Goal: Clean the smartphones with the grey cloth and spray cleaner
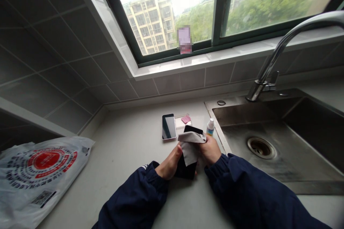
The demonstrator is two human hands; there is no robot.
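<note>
A dark, flat device that looks like a smartphone [185,172] is in my left hand [170,162], gripped by its left edge above the counter. My right hand [211,149] pinches a light grey cloth [190,152] with a zigzag edge, which lies across the device's middle. The device's top end shows beyond the cloth; some of my right fingers are hidden behind it. Just past my hands, another phone [168,127] with a dark screen lies on the counter. Beside that sits a clear case [179,122] with a small pink piece [185,118] on it. A small white-capped bottle [210,126] stands behind my right hand.
On the right is a steel sink [219,137] with a drain [261,147] and a tall curved faucet [274,48]. A printed white plastic bag [24,195] rests on the counter [129,132] at left. Behind are a tiled wall and a window.
</note>
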